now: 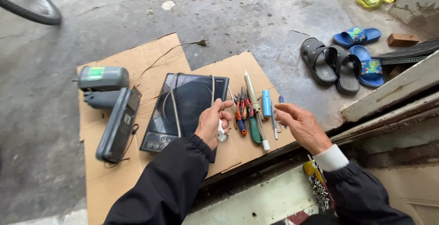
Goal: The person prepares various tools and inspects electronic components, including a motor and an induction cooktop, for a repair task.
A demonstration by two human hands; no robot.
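My left hand (212,122) hovers over the right edge of a black induction cooktop (185,109) and grips a small white object (222,133); what it is cannot be told. A grey cord lies looped across the cooktop. My right hand (299,125) is held open, fingers spread, just right of a row of tools on the cardboard (137,174): pliers with red handles (241,110), a green-handled soldering iron (254,110), a blue cylinder (266,103) and thin screwdrivers.
A grey device with a green label (103,77) and a long grey casing (118,125) lie left of the cooktop. Black and blue slippers (340,60) rest on the concrete at right, by a door sill. A bicycle wheel (29,3) is top left. A box of screws (319,189) sits near my right sleeve.
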